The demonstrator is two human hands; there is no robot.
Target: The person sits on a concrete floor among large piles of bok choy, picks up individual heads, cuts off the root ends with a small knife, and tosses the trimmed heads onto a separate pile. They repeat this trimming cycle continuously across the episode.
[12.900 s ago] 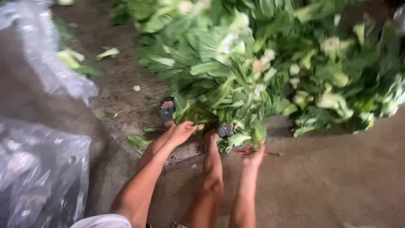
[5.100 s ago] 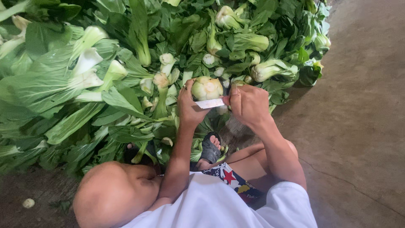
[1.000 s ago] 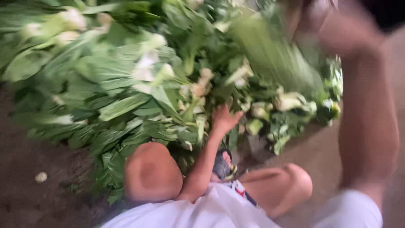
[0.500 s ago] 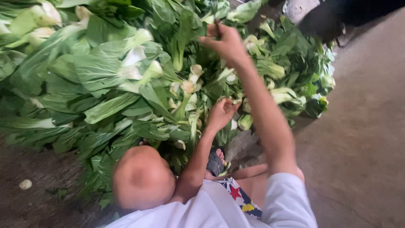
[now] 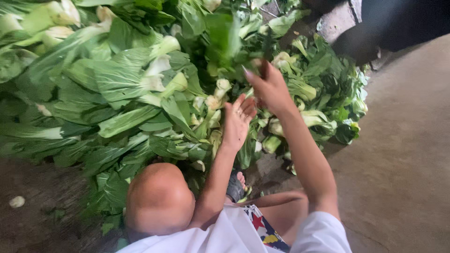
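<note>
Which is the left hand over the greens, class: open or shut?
Open. The left hand has its palm up and fingers spread, holding nothing, over the greens. The right hand grips a leafy bunch.

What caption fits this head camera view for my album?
Crouched on a concrete floor, a person's right hand lifts a leafy bok choy above the heap, left hand open beneath.

Beneath our right hand (image 5: 271, 89) the leafy greens (image 5: 126, 84) look smooth, faintly glossy; beside it the concrete floor (image 5: 403, 154) looks matt and rough.
</note>
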